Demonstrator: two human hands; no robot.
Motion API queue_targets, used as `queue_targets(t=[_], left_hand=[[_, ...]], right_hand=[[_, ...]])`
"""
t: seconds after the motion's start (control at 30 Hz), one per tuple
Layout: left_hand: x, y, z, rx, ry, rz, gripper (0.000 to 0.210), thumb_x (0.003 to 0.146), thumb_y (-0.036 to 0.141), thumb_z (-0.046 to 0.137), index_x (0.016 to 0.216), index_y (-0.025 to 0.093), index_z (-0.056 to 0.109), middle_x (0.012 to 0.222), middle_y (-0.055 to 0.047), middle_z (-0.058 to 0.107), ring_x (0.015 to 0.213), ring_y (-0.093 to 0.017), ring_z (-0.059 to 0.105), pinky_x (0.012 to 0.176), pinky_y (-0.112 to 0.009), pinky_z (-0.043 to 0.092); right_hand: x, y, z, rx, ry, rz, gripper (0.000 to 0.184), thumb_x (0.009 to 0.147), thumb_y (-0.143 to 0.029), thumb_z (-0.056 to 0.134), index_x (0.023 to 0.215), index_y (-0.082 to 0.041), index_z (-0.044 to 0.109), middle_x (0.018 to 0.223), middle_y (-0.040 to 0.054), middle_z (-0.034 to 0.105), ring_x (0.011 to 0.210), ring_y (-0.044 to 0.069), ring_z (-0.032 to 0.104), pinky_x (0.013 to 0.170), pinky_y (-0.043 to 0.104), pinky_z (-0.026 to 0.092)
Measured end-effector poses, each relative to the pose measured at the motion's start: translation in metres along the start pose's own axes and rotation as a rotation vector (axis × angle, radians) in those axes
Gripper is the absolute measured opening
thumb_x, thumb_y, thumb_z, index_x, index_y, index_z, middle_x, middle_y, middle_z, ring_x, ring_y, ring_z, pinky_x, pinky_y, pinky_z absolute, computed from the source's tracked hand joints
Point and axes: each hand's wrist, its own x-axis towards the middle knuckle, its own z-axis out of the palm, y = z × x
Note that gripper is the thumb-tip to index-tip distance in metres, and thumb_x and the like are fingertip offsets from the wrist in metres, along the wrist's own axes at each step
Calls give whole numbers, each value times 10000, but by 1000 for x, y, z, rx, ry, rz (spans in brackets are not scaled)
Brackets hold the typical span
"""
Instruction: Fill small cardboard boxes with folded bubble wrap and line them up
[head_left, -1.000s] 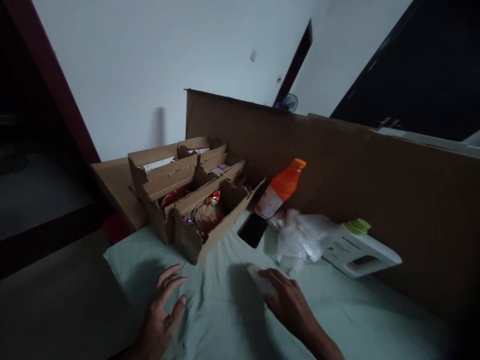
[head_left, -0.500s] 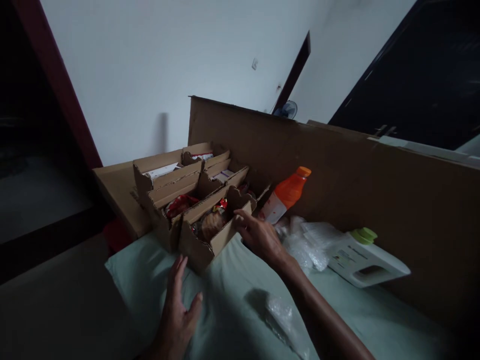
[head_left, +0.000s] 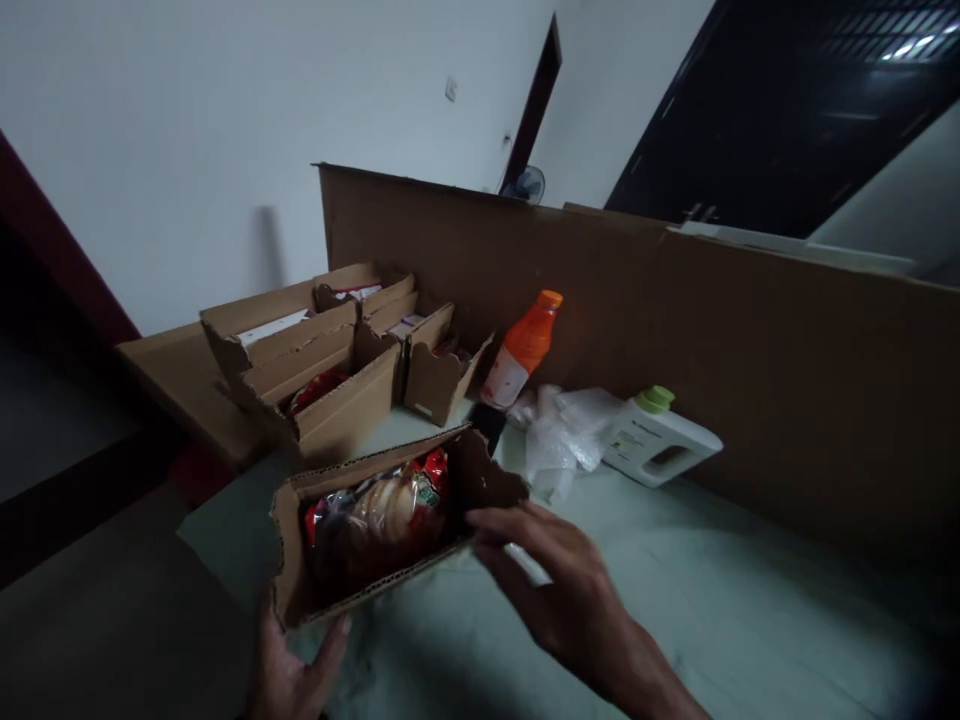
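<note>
An open-topped cardboard box (head_left: pixel 491 480) is tilted toward me between my hands. Inside it lies a clear and red plastic packet (head_left: pixel 394 510) with round, pale brown food showing through, perhaps buns. My left hand (head_left: pixel 296 665) is closed around the box's near left corner, its thumb along the front and the other fingers mostly hidden. At the right end, the fingers of my right hand (head_left: pixel 551 570) grip the wall by the rim. Behind this box, several similar cardboard boxes (head_left: pixel 352 400) stand together, holding red packets and white or purple-edged items.
An orange-capped bottle (head_left: pixel 529 340) leans near the tall cardboard panel (head_left: pixel 637 290). Crumpled bubble wrap (head_left: pixel 562 440) and a white jug with a green cap (head_left: pixel 660 435) lie right of it. A small black object (head_left: pixel 489 425) sits behind the held box. Pale green cloth (head_left: pixel 750 590) covers the surface.
The front box has come away from the group, toward me, and turned. My left hand, open beside it before, now holds its left end. The view has shifted to the right.
</note>
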Motion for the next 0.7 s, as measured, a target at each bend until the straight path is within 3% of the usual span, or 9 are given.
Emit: queue_targets(t=[0.13,0.23,0.3,0.33,0.47,0.57,0.7], left_hand=[[-2,1,-8,-53,-31,-61,716,632,519,807,1240,232,562,1156,-98,673,1175,-344,614,1032,-485,503],[0,-5,-7,-75,-84,-121,650,595,515,823,1132,223,601,1056,-88,702,1072,-332,661,973,-486,540],[4,-7,-6,-70,-123,-160,628,558,511,841,1058,206,614,1000,-86,713,1037,-334,672,957,-500,546],[6,-8,-6,-64,-135,-183,626,543,510,846,1035,198,614,983,-86,717,1024,-337,676,951,-513,547],[18,1,-12,-51,-193,-237,598,558,512,828,1016,196,609,1018,-88,721,1034,-347,679,972,-566,525],[27,11,-14,-15,-229,-244,552,539,518,824,951,212,622,981,-77,735,1070,-376,672,1008,-596,496],[30,11,-5,63,-269,-247,537,515,578,790,886,233,611,889,-79,758,1016,-411,695,957,-599,534]], right_hand=[[-64,48,-20,-165,238,429,141,939,-312,590,950,-218,694,797,29,751,693,166,700,667,266,537],[-105,88,-6,-161,122,606,409,812,-431,675,1137,-183,685,1137,132,737,1015,284,696,859,414,553],[-122,103,13,-85,0,630,612,660,-391,765,1227,-180,666,1324,168,648,1199,370,600,1004,536,461],[-127,106,21,-30,-31,642,611,623,-358,774,1203,-189,683,1317,166,651,1208,387,585,1032,563,423],[-123,111,29,156,76,727,364,802,-390,628,1109,-207,698,1110,120,725,1006,296,654,972,478,459],[-100,113,27,291,199,749,451,881,-468,562,1227,-186,627,1119,97,698,961,247,637,900,390,489],[-69,108,46,585,231,693,512,869,-616,555,1119,-188,682,1023,59,706,925,231,630,843,353,507]])
